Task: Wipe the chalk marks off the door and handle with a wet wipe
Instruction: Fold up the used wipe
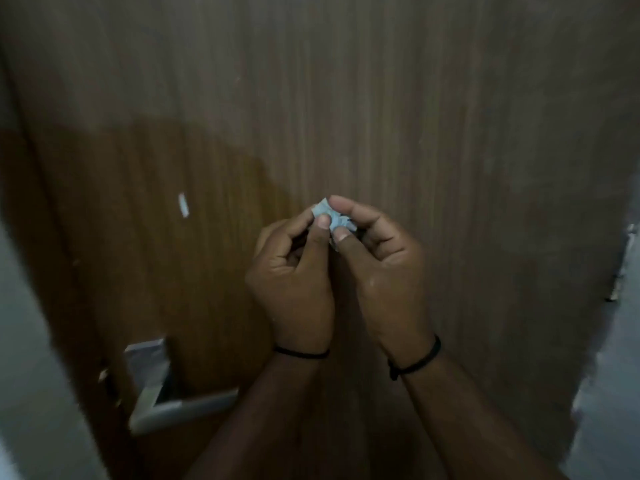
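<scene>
Before the middle of the brown wooden door (381,116), the left hand (291,275) and the right hand (384,268) both pinch a small crumpled pale-blue wet wipe (333,218), well above the silver metal lever handle (162,393) near the door's lower left edge.

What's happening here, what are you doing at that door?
A person stands close to a brown wooden door and holds a small crumpled pale blue wet wipe in front of it. The left hand and the right hand both pinch the wipe between fingertips and thumbs, clear of the door. A short white mark shows on the door to the left of the hands, and the metal handle sits lower left, untouched.
</scene>
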`<state>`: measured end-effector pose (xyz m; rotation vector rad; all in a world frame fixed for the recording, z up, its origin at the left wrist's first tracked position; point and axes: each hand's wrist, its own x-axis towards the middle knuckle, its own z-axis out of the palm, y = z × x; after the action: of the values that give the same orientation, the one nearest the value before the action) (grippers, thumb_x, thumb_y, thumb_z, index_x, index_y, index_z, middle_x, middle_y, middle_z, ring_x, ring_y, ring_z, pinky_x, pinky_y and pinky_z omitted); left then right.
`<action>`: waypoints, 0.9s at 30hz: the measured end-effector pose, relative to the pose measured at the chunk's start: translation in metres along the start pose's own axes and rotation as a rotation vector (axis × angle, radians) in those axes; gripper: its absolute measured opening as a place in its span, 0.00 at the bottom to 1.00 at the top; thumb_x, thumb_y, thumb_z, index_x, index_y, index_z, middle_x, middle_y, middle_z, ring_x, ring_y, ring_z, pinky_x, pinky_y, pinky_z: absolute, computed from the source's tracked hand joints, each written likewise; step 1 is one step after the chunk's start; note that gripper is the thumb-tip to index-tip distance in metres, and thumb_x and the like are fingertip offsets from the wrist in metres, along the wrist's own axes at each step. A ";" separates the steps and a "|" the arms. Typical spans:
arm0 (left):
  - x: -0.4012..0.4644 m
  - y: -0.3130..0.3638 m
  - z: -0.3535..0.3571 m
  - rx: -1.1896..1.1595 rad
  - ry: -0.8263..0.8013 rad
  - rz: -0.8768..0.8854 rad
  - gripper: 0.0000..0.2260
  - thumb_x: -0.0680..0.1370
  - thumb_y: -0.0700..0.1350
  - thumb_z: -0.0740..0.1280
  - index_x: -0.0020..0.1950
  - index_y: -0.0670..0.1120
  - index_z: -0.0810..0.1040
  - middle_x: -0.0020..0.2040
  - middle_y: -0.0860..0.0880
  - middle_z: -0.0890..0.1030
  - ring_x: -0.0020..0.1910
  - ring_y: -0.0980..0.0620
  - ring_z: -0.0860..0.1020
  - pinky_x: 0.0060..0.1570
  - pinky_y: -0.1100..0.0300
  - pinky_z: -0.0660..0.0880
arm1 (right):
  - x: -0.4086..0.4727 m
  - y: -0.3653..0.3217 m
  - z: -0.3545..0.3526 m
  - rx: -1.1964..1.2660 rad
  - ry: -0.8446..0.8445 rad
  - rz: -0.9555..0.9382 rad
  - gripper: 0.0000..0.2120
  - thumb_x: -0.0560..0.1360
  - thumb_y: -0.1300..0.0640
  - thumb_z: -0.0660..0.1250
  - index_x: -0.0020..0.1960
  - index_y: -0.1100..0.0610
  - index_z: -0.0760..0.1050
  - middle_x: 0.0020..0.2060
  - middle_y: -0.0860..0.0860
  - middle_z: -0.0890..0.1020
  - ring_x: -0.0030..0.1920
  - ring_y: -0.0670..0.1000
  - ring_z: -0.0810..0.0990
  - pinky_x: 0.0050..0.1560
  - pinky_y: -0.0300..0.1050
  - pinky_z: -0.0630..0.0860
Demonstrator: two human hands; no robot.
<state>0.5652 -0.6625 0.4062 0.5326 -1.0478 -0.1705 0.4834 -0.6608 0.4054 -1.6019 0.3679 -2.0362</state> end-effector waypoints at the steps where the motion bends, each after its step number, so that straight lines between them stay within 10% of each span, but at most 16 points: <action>1: 0.007 0.004 0.012 -0.032 -0.015 -0.017 0.05 0.76 0.40 0.72 0.50 0.46 0.83 0.46 0.49 0.83 0.45 0.59 0.82 0.46 0.67 0.76 | 0.013 -0.007 -0.005 0.000 0.026 -0.001 0.12 0.78 0.69 0.66 0.59 0.59 0.80 0.53 0.50 0.86 0.54 0.46 0.84 0.54 0.38 0.79; 10: 0.094 0.062 0.118 -0.415 -0.330 -0.470 0.09 0.78 0.41 0.68 0.55 0.39 0.82 0.49 0.42 0.85 0.47 0.51 0.81 0.49 0.56 0.77 | 0.135 -0.092 -0.028 -0.038 0.141 0.097 0.07 0.78 0.66 0.66 0.53 0.60 0.82 0.51 0.54 0.86 0.53 0.49 0.84 0.52 0.38 0.78; 20: 0.129 0.105 0.161 -0.505 -0.466 -0.352 0.06 0.77 0.36 0.69 0.52 0.43 0.82 0.47 0.47 0.85 0.47 0.56 0.83 0.46 0.64 0.78 | 0.159 -0.145 -0.039 -0.100 0.153 0.026 0.15 0.78 0.64 0.65 0.63 0.57 0.79 0.61 0.56 0.83 0.63 0.56 0.80 0.61 0.47 0.78; 27: 0.068 0.105 0.177 -0.651 -0.810 -0.474 0.07 0.80 0.42 0.66 0.54 0.45 0.83 0.49 0.50 0.86 0.46 0.51 0.84 0.39 0.57 0.81 | 0.108 -0.182 -0.072 -0.644 0.457 0.024 0.09 0.78 0.63 0.69 0.58 0.60 0.81 0.49 0.55 0.86 0.48 0.53 0.85 0.46 0.47 0.83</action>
<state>0.4356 -0.6575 0.5799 0.0841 -1.5320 -1.1785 0.3542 -0.5770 0.5677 -1.4106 1.3110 -2.3998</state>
